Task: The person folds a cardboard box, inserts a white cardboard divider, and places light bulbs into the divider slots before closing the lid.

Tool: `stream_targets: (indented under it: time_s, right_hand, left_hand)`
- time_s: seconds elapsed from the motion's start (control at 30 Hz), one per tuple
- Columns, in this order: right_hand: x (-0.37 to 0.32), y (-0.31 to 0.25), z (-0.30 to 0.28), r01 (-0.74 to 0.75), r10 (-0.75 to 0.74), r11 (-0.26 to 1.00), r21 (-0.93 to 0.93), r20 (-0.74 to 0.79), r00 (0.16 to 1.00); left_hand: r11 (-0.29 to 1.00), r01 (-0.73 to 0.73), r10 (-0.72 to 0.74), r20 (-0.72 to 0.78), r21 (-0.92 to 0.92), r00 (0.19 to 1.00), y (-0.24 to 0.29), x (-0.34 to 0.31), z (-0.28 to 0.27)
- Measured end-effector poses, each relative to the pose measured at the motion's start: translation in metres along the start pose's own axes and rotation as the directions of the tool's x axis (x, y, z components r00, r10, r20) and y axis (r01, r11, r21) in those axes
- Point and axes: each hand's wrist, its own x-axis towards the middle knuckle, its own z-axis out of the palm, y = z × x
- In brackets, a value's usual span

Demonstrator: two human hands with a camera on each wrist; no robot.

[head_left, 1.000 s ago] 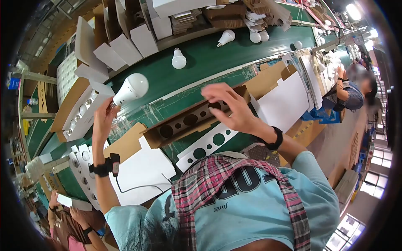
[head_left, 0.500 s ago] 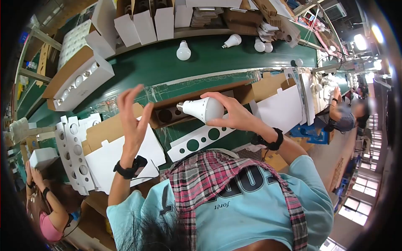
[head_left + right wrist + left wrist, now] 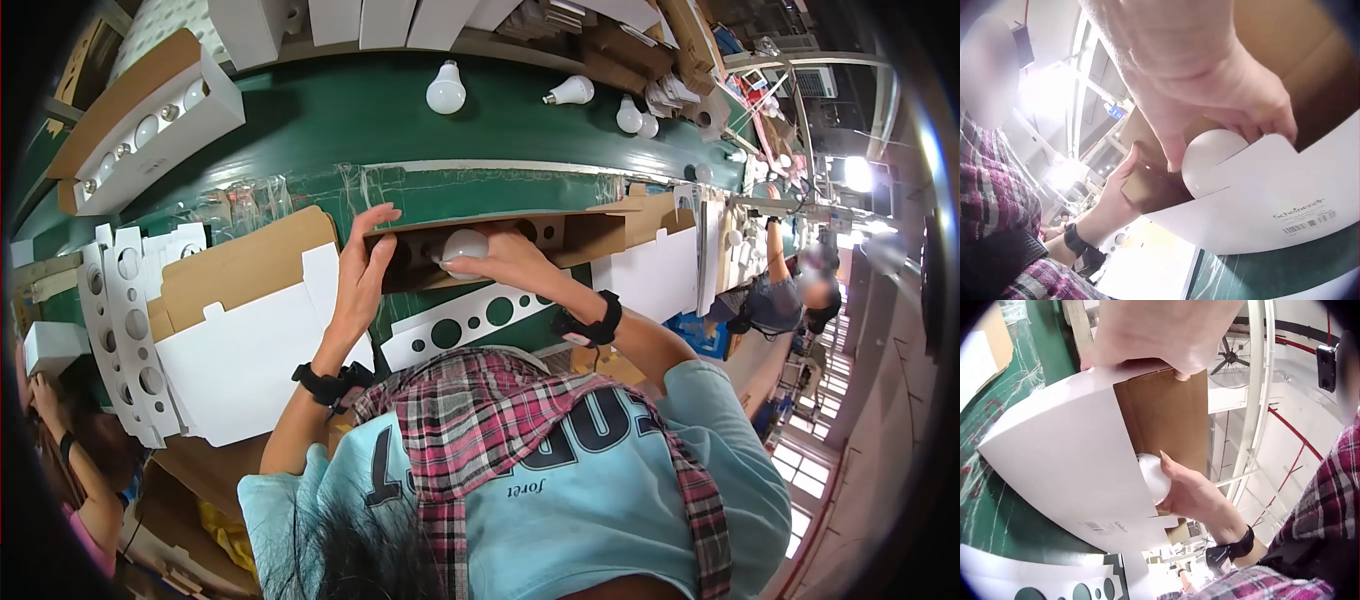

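In the head view a long open carton [image 3: 590, 240] lies across the bench, brown inside; the wrist views show its white outside. The right hand [image 3: 525, 268] grips a white bulb [image 3: 466, 250] by its round end, partly inside the carton. In the right wrist view the thumb and fingers lie around the bulb [image 3: 1213, 159]. At the carton's left end the left hand [image 3: 362, 275] touches the wall, thumb and fingers extended. The bulb's base is hidden in the carton.
White sheets with round holes [image 3: 410, 345] lie in front of the carton and at the left. Flat cartons [image 3: 250, 345] flank it. Loose bulbs [image 3: 446, 92] lie on the green surface beyond. A filled bulb box [image 3: 215, 110] stands back left; other people are at both sides.
The bulb passed from the left hand to the right and has gone down into the carton. The left hand, now without the bulb, has come to the carton's left end.
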Motion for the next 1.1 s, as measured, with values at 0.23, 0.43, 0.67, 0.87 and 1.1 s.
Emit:
stream_targets:
  time_s: [0.23, 0.43, 0.67, 0.87, 1.1]
  right_hand:
    - [0.017, -0.005, 0.032, 0.077, -0.128, 0.948, -0.307, -0.147, 0.981]
    - [0.029, 0.027, 0.059, 0.213, -0.410, 0.840, -0.499, -0.325, 0.853]
    - [-0.012, 0.016, 0.014, 0.080, -0.116, 0.963, -0.257, -0.130, 0.985]
    - [-0.051, 0.037, -0.032, -0.012, -0.011, 0.992, -0.124, -0.180, 0.984]
    - [-0.073, 0.009, -0.081, 0.141, -0.099, 0.912, 0.384, -0.126, 0.987]
  left_hand:
    - [0.996, 0.042, -0.034, 0.088, -0.083, 0.996, 0.007, -0.001, -0.005]
    - [0.945, 0.056, 0.045, 0.295, -0.323, 0.955, 0.005, 0.046, -0.060]
    - [0.911, 0.019, -0.013, -0.018, 0.413, 1.000, -0.032, 0.206, -0.015]
    - [0.771, 0.109, -0.223, 0.106, 0.627, 0.969, -0.095, 0.288, 0.013]
    - [0.718, 0.666, -0.461, 0.581, -0.200, 0.671, 0.024, 0.206, 0.009]
